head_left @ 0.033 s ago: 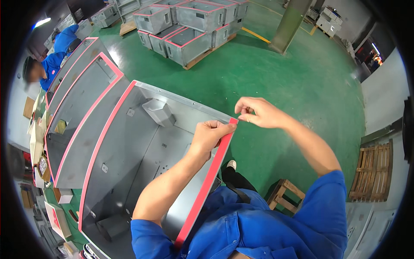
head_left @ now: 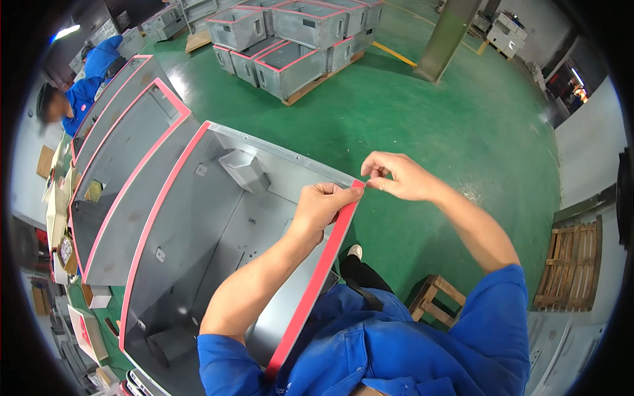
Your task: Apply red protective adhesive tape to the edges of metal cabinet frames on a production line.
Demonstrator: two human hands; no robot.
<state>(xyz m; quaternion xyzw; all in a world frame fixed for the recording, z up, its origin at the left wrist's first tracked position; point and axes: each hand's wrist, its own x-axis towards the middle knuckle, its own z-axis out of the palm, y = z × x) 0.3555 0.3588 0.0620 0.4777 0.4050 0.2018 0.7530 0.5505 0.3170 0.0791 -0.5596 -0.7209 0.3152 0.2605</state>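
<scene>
An open grey metal box [head_left: 224, 191] stands before me, with red strips along its left and right rims. My left hand [head_left: 320, 210] reaches over it, fingers curled and thumb pressed on the end of the right-hand red strip [head_left: 317, 284] at the far right corner. Just beyond that corner is my right hand [head_left: 406, 177], its thumb and fingertips pinched together close to the strip's end. Whatever is between those fingertips is too small to make out. Inside the box, a folded metal bracket [head_left: 243, 170] sits against the far wall.
More red-edged metal boxes [head_left: 125, 178] stand to the left, where a person in blue [head_left: 80, 99] works. Stacked metal boxes [head_left: 297, 53] rest on a pallet ahead. A green pillar [head_left: 452, 39] rises beyond; a wooden stool [head_left: 436, 300] is at my right, with wooden pallets [head_left: 568, 264] farther right.
My right hand has shifted slightly nearer to me, its fingertips still by the corner. My left hand stays on the strip.
</scene>
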